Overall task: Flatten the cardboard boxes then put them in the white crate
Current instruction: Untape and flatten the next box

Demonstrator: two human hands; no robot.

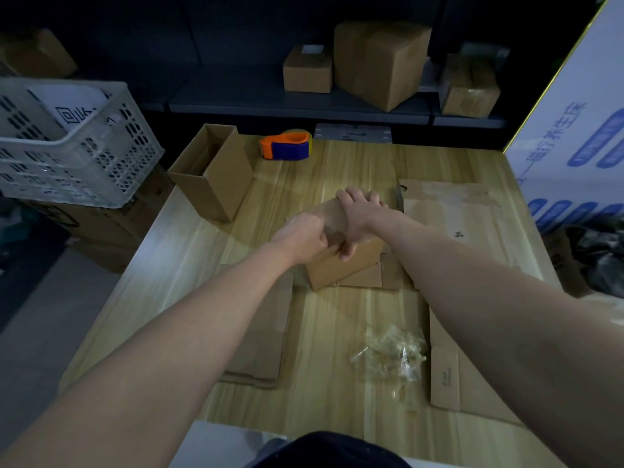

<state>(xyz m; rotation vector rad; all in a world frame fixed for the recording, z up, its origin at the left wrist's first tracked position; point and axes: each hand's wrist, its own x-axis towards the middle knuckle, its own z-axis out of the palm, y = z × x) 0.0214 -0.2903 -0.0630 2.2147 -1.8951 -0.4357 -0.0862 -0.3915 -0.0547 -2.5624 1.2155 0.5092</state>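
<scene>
A small closed cardboard box (341, 270) stands in the middle of the wooden table (337, 170). My right hand (359, 214) lies over its top, fingers wrapped over the far edge and thumb down the near side. My left hand (304, 236) pinches at the box's top seam near the front left corner. An open, upright cardboard box (216, 177) stands at the table's back left. Flattened cardboard sheets lie at the right (466, 214) and front left (263, 339). The white crate (77, 146) sits off the table's left, on brown boxes.
An orange and blue tape dispenser (286, 146) rests at the table's back. A heap of peeled clear tape (391, 356) lies near the front. Several sealed boxes (381, 62) stand on a dark shelf behind. A tall white printed carton (580, 136) stands at the right.
</scene>
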